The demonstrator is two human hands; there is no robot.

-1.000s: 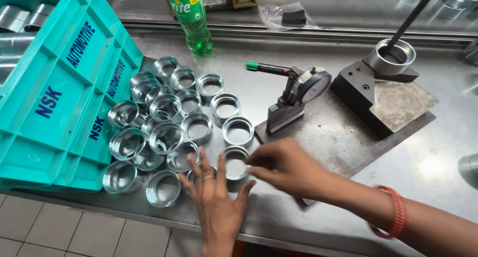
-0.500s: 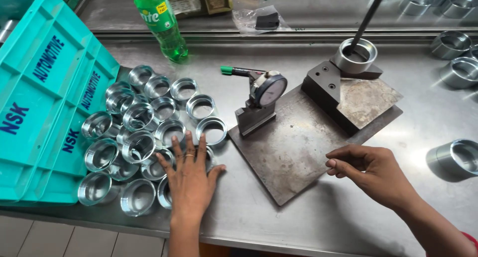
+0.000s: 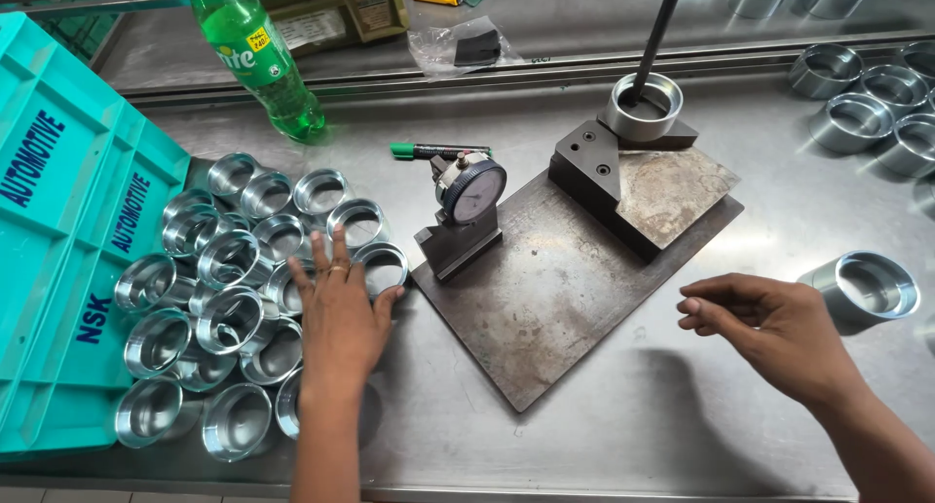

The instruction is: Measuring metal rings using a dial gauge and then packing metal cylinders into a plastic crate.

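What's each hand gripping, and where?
Nothing held. Left hand lies flat on the metal rings; right hand hovers empty beside a single ring.

Green bottle (image 3: 255, 60) behind crate (image 3: 68, 230), leaning, yellow-green label. Carton (image 3: 341, 16) right of bottle: brown, pale label. Clear bag (image 3: 458, 47) right of carton, dark piece inside. Crate: teal, blue lettering.

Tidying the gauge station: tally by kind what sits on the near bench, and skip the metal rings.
Green bottle: 1
Teal crate: 1
Green-capped marker: 1
Dial gauge: 1
Dark steel plate: 1
Black block: 1
Dark rod: 1
Total: 7
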